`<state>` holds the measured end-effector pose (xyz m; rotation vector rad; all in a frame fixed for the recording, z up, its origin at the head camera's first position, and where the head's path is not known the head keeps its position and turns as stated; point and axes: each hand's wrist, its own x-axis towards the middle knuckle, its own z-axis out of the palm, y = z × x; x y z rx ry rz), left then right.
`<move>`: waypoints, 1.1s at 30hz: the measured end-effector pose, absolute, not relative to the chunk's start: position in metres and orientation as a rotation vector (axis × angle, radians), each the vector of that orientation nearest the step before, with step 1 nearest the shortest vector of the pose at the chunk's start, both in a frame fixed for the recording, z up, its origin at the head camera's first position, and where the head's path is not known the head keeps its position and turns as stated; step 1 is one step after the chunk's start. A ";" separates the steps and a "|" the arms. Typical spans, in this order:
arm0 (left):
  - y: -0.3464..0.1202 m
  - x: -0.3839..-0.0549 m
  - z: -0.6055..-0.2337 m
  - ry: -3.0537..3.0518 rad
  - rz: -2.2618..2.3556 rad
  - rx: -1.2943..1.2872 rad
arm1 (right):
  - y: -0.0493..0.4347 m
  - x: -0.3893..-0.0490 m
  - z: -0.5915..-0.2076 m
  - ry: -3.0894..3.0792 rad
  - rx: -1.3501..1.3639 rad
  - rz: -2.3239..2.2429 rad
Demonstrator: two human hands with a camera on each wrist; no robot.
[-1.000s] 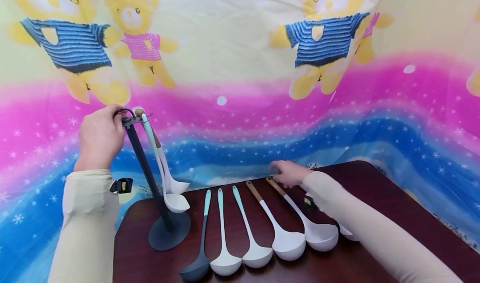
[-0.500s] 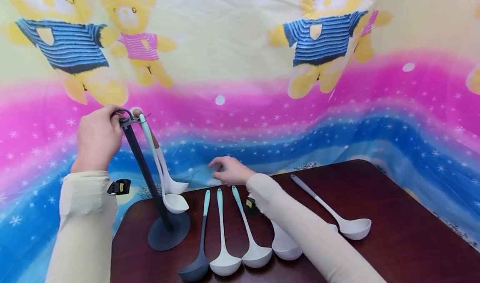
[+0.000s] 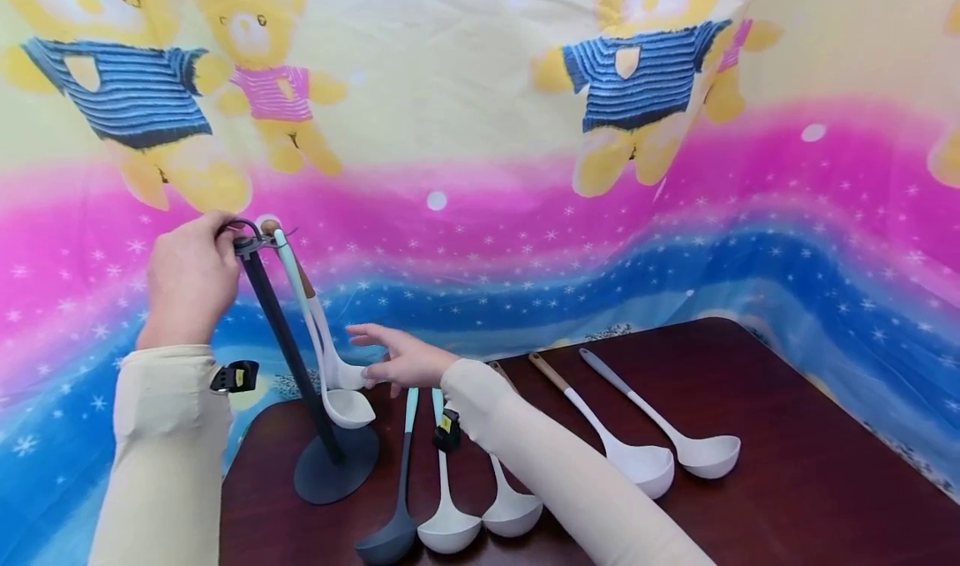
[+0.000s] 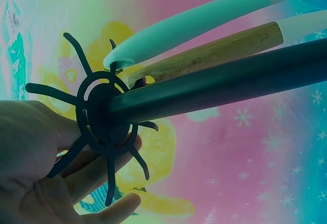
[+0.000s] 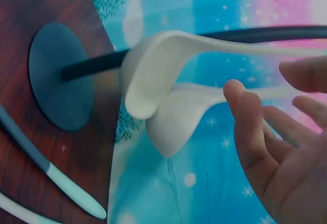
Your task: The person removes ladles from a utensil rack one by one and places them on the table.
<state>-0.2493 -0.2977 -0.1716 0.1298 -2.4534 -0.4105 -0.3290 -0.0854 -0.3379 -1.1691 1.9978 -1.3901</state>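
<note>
My left hand [image 3: 191, 278] grips the top loop of a black utensil stand [image 3: 281, 333], behind its ring of hooks [image 4: 80, 114]. Two white ladles hang from the hooks: one mint-handled ladle [image 3: 350, 408] and one wood-handled ladle [image 3: 341, 373] behind it. Beside their bowls is my right hand [image 3: 405, 362], fingers spread and holding nothing. In the right wrist view its fingers [image 5: 250, 132] overlap the hanging ladles' stems. Below that hand, a dark grey ladle [image 3: 386, 541] and two white ladles [image 3: 450, 533] with mint handles lie on the table, partly covered by hand and sleeve.
Farther right on the dark wooden table [image 3: 787, 433] lie a wood-handled ladle [image 3: 641, 466] and a grey-handled ladle [image 3: 708, 456]. Another wooden handle [image 3: 502, 370] shows behind the right sleeve. A bear-print cloth [image 3: 465, 132] hangs along the back.
My right hand has swept left, from over the right-hand ladles across to the hanging ones, and its fingers have spread. The left hand keeps its hold on the stand.
</note>
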 end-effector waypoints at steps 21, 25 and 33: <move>-0.298 -0.248 -0.172 -2.424 -0.368 0.130 | -0.135 -0.291 -0.344 1.720 -1.003 -1.733; -0.297 -0.249 -0.173 -2.425 -0.374 0.139 | -0.135 -0.286 -0.344 1.792 -1.021 -1.795; -0.297 -0.249 -0.173 -2.439 -0.385 0.157 | -0.131 -0.284 -0.341 1.918 -1.054 -1.828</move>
